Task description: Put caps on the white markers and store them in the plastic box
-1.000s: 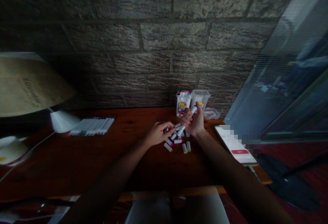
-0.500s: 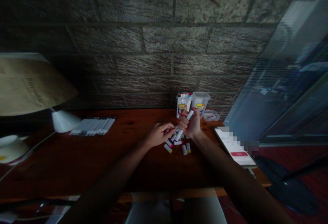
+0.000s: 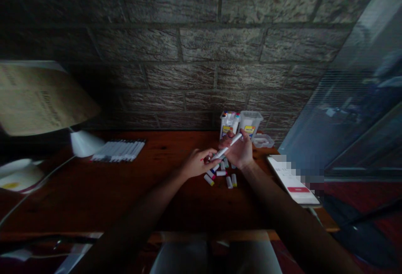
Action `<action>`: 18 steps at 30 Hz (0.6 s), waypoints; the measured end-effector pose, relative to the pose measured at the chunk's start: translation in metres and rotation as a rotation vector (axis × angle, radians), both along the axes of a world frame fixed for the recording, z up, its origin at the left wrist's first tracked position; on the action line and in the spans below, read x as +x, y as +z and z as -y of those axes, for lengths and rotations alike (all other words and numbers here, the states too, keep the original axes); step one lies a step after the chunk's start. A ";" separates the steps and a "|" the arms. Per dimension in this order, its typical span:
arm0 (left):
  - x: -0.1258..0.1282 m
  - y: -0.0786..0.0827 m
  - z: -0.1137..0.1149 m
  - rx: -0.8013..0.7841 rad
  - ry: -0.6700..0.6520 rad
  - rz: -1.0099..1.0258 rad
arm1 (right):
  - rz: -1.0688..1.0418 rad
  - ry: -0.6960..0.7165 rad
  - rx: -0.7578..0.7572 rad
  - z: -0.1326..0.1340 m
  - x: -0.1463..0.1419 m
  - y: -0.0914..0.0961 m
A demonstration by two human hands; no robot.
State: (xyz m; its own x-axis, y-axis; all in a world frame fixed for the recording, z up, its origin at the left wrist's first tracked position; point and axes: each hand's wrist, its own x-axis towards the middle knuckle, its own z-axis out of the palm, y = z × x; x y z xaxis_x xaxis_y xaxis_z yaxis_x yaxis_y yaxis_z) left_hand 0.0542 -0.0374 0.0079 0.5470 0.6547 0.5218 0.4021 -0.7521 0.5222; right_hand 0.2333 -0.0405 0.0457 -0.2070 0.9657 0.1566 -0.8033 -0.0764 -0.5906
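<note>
A white marker (image 3: pixel 228 146) slants up to the right between my hands, its dark upper end near the right fingertips. My right hand (image 3: pixel 241 152) is closed on the upper part, the marker lying across its fingers. At the lower end, the fingers of my left hand (image 3: pixel 199 162) are pinched on the marker. Several loose caps lie on the table below the hands, among them a white and yellow cap (image 3: pixel 209 180) and a white cap (image 3: pixel 229 182). Some of the caps are partly hidden by my hands.
Behind my hands stand a clear box of markers (image 3: pixel 229 120) and a second clear box (image 3: pixel 253 119), with a lid (image 3: pixel 263 141) beside them. A row of markers (image 3: pixel 121 150) lies left, near a lamp (image 3: pixel 83 143) and a cup (image 3: pixel 19 173). A phone (image 3: pixel 292 182) lies right.
The marker has tilted flatter. My left fingers have come onto its lower end, and my right hand has loosened and turned palm upward. The view has shifted slightly.
</note>
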 end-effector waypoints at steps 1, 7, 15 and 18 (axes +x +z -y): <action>0.000 -0.001 -0.001 0.008 0.017 0.004 | 0.010 -0.014 -0.006 0.000 0.000 0.001; -0.005 -0.002 -0.013 0.092 0.220 0.168 | 0.118 -0.130 -0.081 -0.012 0.006 -0.006; -0.009 -0.004 -0.023 0.096 0.316 0.279 | 0.300 -0.260 -0.151 -0.020 0.003 -0.023; -0.009 -0.005 -0.024 0.090 0.307 0.280 | 0.333 -0.318 -0.175 -0.021 0.003 -0.025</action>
